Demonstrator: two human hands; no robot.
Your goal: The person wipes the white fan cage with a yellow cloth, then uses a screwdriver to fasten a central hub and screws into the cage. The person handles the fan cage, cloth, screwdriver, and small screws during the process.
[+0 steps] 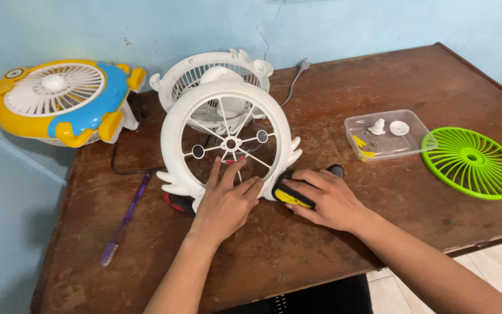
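A white round fan frame [172, 125] with thin spokes stands tilted on the brown wooden table [332, 81], leaning against a white fan body [204, 67] behind it. My left hand [225, 200] lies on the frame's lower spokes, fingers spread. Just to the right, my right hand [323, 195] grips a black and yellow tool handle [289, 196] that lies on the table beside the frame's lower right edge. A red and black object [175, 203] peeks out under the frame.
A yellow and blue fan [59, 102] sits at the far left edge. A purple toothbrush [124, 221] lies left of the frame. A clear plastic tray [387, 139] with small white and yellow parts and a green round grille [472, 163] lie at right. A grey cable [293, 81] runs to the wall.
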